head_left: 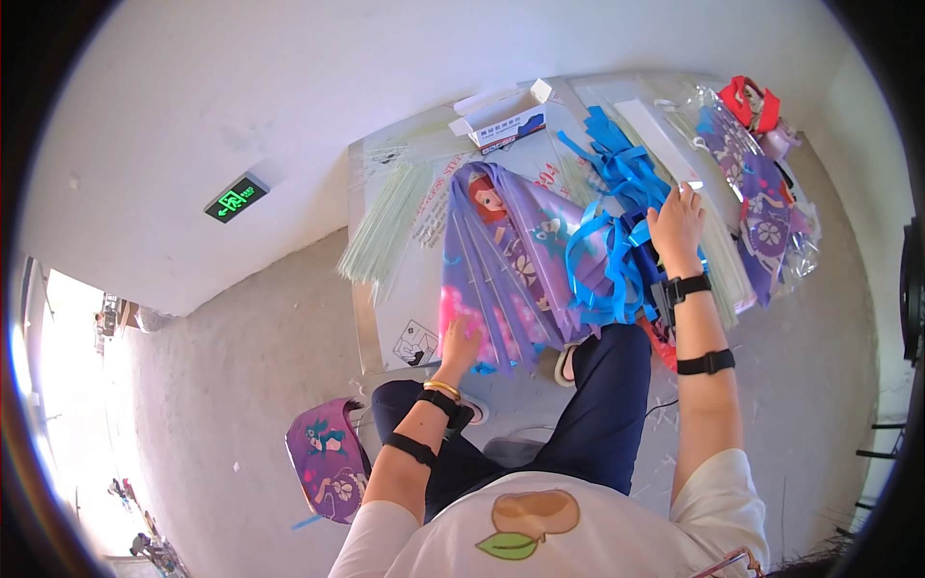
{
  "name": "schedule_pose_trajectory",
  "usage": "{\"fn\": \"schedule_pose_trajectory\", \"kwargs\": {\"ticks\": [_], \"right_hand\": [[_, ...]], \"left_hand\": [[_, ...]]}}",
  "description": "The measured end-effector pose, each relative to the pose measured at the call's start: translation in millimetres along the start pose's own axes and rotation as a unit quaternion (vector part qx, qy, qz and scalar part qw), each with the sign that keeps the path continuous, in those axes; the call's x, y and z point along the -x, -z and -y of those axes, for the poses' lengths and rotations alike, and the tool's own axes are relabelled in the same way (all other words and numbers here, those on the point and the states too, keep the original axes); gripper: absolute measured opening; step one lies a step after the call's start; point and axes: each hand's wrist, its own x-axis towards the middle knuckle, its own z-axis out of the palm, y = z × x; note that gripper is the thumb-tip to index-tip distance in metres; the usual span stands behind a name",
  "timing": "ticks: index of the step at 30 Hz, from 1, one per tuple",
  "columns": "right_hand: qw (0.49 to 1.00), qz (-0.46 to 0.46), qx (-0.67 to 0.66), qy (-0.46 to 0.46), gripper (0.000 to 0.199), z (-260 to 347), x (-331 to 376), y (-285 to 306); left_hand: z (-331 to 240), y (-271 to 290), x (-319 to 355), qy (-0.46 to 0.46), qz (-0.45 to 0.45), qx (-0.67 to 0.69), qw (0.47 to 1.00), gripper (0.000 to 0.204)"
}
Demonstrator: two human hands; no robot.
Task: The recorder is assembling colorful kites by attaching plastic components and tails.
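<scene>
A purple printed cloth [528,254] with a red-haired figure and pink spots lies in pleats on the table, thin pale rods showing along its folds. My left hand [461,345] is closed on its near left edge. Beside the cloth, a heap of bright blue ribbons [617,152] spreads over the table, with loops hanging toward my knees. My right hand [678,229] reaches over the right side of this heap, next to a long white box [659,140]. Its fingers are stretched out and somewhat apart, and nothing shows in them.
Pale thin rods [390,220] lie bundled at the table's left. An opened small carton [503,120] stands at the back. Clear-wrapped purple cloths [761,197] and a red strap [750,104] occupy the right end. Another purple printed piece [328,460] is down by my left leg.
</scene>
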Motion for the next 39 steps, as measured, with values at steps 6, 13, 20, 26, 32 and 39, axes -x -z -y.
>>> {"fn": "schedule_pose_trajectory", "kwargs": {"ticks": [6, 13, 20, 26, 32, 39], "right_hand": [[0.867, 0.163, -0.469, 0.055, 0.022, 77, 68, 1], [0.848, 0.309, -0.431, -0.021, 0.038, 151, 170, -126], [0.818, 0.484, -0.304, -0.071, 0.05, 194, 171, -120], [0.884, 0.316, -0.342, -0.034, 0.052, 201, 181, -116], [0.914, 0.211, -0.271, 0.215, 0.044, 213, 160, -113], [0.932, 0.185, -0.129, 0.284, 0.042, 229, 143, -123]], "left_hand": [[12, 4, 2, 0.03, 0.033, -0.01, 0.999, 0.038], [21, -5, -4, 0.043, 0.042, 0.017, 0.998, 0.036], [36, -9, -7, 0.031, 0.025, 0.046, 0.998, 0.031], [44, -2, -8, 0.04, 0.031, 0.061, 0.997, 0.034], [24, -4, -2, -0.018, 0.035, -0.06, 0.997, 0.047], [13, 1, -2, 0.021, 0.041, -0.056, 0.997, 0.047]]}}
